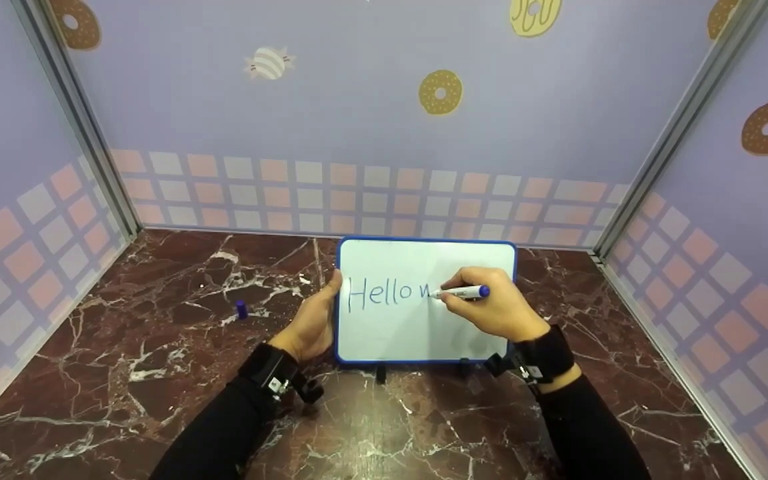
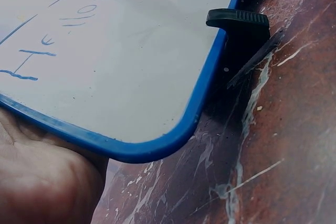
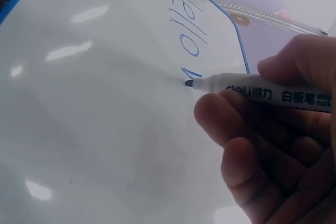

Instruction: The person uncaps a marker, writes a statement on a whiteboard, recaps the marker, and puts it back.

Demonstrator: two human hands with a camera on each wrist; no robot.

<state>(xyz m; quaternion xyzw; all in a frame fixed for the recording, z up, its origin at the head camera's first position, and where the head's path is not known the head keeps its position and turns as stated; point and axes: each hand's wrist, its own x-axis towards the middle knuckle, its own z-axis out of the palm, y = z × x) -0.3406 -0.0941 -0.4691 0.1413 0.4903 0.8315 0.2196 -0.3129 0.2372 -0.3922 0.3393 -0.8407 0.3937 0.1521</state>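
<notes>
A small whiteboard (image 1: 391, 337) with a blue frame leans upright on the table. Blue handwriting (image 1: 379, 293) across it reads "Hello", followed by the start of another letter. My left hand (image 1: 311, 323) grips the board's left edge, its fingers hidden behind the board; in the left wrist view the palm (image 2: 47, 182) lies against the blue frame (image 2: 131, 151). Between thumb and fingers, my right hand (image 1: 494, 307) pinches a white whiteboard marker (image 1: 467, 292) with a blue end. The marker's dark tip (image 3: 189, 83) is right at the unfinished letter in the right wrist view.
A blue marker cap (image 1: 242, 309) stands on the marbled table (image 1: 177, 400), left of the board. Black feet (image 2: 239, 19) jut out at the board's lower edge. Patterned purple walls (image 1: 357, 113) enclose the table at the back and both sides.
</notes>
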